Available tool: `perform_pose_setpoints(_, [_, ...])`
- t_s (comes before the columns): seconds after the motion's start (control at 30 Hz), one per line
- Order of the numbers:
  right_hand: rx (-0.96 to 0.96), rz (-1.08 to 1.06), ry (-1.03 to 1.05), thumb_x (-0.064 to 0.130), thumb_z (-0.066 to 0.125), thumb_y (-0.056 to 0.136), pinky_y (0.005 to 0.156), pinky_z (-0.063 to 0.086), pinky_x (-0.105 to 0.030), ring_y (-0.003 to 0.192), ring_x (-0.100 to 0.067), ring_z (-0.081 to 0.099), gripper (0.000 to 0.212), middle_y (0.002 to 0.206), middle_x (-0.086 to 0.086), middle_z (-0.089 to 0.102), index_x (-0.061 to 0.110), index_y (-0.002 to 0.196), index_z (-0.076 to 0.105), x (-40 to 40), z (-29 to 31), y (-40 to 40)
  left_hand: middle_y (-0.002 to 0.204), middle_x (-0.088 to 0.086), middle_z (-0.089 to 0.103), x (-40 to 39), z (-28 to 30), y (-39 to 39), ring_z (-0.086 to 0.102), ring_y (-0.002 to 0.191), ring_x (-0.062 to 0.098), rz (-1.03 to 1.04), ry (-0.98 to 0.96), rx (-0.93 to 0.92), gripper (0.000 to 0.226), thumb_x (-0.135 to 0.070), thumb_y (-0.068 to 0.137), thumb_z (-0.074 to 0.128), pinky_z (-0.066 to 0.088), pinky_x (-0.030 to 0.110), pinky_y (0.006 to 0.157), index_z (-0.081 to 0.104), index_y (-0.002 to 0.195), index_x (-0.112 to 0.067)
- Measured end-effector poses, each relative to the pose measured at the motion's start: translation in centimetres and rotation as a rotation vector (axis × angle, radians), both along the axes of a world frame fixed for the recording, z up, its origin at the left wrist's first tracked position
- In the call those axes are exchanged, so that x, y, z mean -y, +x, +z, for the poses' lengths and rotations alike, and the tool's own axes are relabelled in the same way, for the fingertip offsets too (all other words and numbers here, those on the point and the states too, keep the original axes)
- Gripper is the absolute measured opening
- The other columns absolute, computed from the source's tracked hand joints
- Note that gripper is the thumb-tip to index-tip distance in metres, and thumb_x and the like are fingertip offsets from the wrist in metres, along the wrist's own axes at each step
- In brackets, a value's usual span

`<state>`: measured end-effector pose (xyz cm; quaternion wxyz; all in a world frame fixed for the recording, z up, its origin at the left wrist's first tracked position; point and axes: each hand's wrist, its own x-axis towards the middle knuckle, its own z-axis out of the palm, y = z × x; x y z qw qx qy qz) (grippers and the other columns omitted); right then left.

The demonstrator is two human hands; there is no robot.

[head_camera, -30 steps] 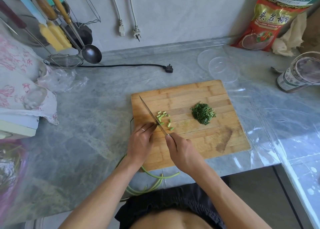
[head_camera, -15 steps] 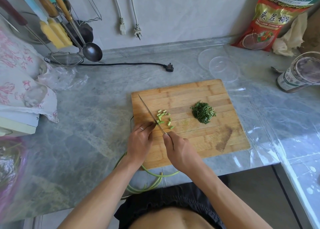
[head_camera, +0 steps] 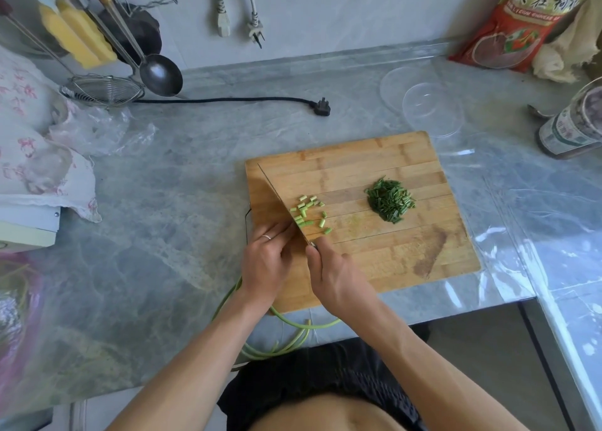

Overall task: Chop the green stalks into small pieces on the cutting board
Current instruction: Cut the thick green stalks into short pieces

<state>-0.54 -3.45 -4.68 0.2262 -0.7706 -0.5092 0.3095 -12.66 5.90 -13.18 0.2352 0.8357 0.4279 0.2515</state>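
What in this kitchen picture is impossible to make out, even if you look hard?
All in the head view:
- Stalk ends being cut: covered by the left hand on the cutting board.
- Knife handle: wrapped inside the right hand.
- Green stalks: partly hidden under the board's near edge and the forearms.
- Red bag: top cut off by the frame edge.
- Jar label: too small to read.

The red and gold plastic food bag [head_camera: 518, 23] leaning against the wall at the back right carries large white Chinese characters, the first two reading 头茬, above a thin line of Latin capitals too blurred to make out. The clear jar with a pale green label [head_camera: 573, 127] at the right edge shows dark print, too small to read.
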Motion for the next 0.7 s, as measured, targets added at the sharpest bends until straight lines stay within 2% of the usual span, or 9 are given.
perform_pose_setpoints(0.13, [0.026, 0.008, 0.037, 0.037, 0.031, 0.103, 0.038, 0.015, -0.029, 0.035, -0.019, 0.030, 0.024, 0.045, 0.000, 0.037, 0.019, 0.090, 0.040, -1.0, -0.1, -0.5, 0.106, -0.004, 0.074, 0.1, 0.4, 0.2, 0.065, 0.100, 0.017, 0.036, 0.011, 0.028, 0.035, 0.007, 0.075, 0.073, 0.050, 0.020, 0.083, 0.077, 0.104, -0.013])
perform_pose_setpoints(0.2, [-0.014, -0.005, 0.031, 0.037, 0.032, 0.103, 0.039, 0.022, -0.034, 0.039, -0.024, 0.035, 0.022, 0.050, -0.005, 0.045, 0.021, 0.089, 0.039, -1.5, -0.3, -0.6, 0.103, -0.004, 0.075, 0.3, 0.5, 0.1, 0.066, 0.096, 0.017, 0.043, 0.014, 0.039, 0.035, 0.009, 0.076, 0.072, 0.049, 0.019, 0.082, 0.077, 0.103, -0.013])
perform_pose_setpoints(0.27, [-0.085, -0.051, 0.042, 0.036, 0.033, 0.103, 0.047, 0.030, -0.041, 0.045, -0.028, 0.039, 0.024, 0.054, -0.006, 0.048, 0.022, 0.084, 0.038, -1.6, -0.2, -0.2, 0.102, -0.004, 0.074, 0.2, 0.9, 0.1, 0.067, 0.094, 0.017, 0.041, 0.010, 0.063, 0.037, 0.011, 0.076, 0.071, 0.050, 0.020, 0.081, 0.077, 0.104, -0.011])
perform_pose_setpoints(0.33, [-0.163, -0.098, 0.035, 0.034, 0.034, 0.103, 0.051, 0.032, -0.039, 0.047, -0.021, 0.040, 0.028, 0.055, -0.001, 0.047, 0.021, 0.079, 0.041, -1.3, -0.1, 0.4, 0.102, -0.001, 0.074, 0.3, 1.3, -0.1, 0.068, 0.093, 0.018, 0.048, 0.017, 0.108, 0.035, 0.012, 0.077, 0.071, 0.053, 0.023, 0.080, 0.076, 0.104, -0.009])
perform_pose_setpoints(0.4, [-0.204, -0.126, 0.038, 0.031, 0.035, 0.103, 0.049, 0.029, -0.031, 0.047, -0.014, 0.036, 0.031, 0.054, 0.004, 0.042, 0.023, 0.074, 0.039, -0.9, -0.1, 0.7, 0.101, 0.002, 0.074, 0.3, 1.5, -0.2, 0.070, 0.090, 0.019, 0.060, 0.019, 0.117, 0.031, 0.011, 0.076, 0.073, 0.054, 0.025, 0.078, 0.076, 0.101, -0.007])
perform_pose_setpoints(0.5, [-0.186, -0.096, 0.042, 0.030, 0.036, 0.103, 0.045, 0.025, -0.023, 0.045, -0.012, 0.033, 0.033, 0.052, 0.007, 0.038, 0.026, 0.071, 0.037, -0.5, 0.0, 0.8, 0.102, 0.002, 0.074, 0.4, 1.5, -0.5, 0.070, 0.087, 0.020, 0.066, 0.043, 0.087, 0.027, 0.006, 0.078, 0.076, 0.055, 0.026, 0.074, 0.077, 0.101, -0.008])
perform_pose_setpoints(0.63, [-0.176, -0.037, 0.083, 0.028, 0.038, 0.103, 0.044, 0.021, -0.024, 0.043, -0.015, 0.027, 0.033, 0.050, 0.005, 0.035, 0.020, 0.071, 0.040, -0.3, 0.5, 0.9, 0.097, -0.001, 0.074, 0.7, 1.6, -0.4, 0.068, 0.083, 0.021, 0.071, 0.096, -0.036, 0.024, -0.001, 0.077, 0.080, 0.052, 0.029, 0.062, 0.077, 0.097, -0.012])
perform_pose_setpoints(0.7, [-0.160, -0.004, 0.094, 0.031, 0.037, 0.103, 0.045, 0.022, -0.031, 0.043, -0.017, 0.026, 0.033, 0.050, -0.001, 0.036, 0.018, 0.073, 0.041, 0.0, 0.9, 0.9, 0.095, 0.000, 0.074, 0.9, 1.7, -0.2, 0.067, 0.086, 0.020, 0.073, 0.145, -0.075, 0.021, -0.001, 0.076, 0.081, 0.052, 0.029, 0.065, 0.077, 0.095, -0.010])
